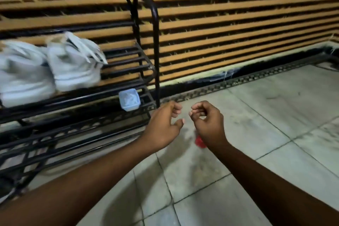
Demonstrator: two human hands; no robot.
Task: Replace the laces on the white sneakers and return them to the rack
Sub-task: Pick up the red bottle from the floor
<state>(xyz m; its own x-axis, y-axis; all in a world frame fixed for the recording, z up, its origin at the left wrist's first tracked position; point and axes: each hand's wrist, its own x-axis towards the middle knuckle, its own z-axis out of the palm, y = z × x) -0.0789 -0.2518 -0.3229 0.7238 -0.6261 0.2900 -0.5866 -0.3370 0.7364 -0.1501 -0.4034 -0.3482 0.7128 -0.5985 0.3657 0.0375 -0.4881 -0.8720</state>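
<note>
Nearby — blue tub (129, 102) on rack (155, 42), red object (199, 142)

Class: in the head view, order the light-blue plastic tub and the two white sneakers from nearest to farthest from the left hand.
1. Light-blue plastic tub, lower shelf, by the left hand.
2. Right white sneaker, shelf above.
3. Left white sneaker, frame's left edge.

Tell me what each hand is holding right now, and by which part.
Nothing shows in either hand. The left hand is loosely curled and empty; the right hand has its fingers curled in with nothing visible between them.
</note>
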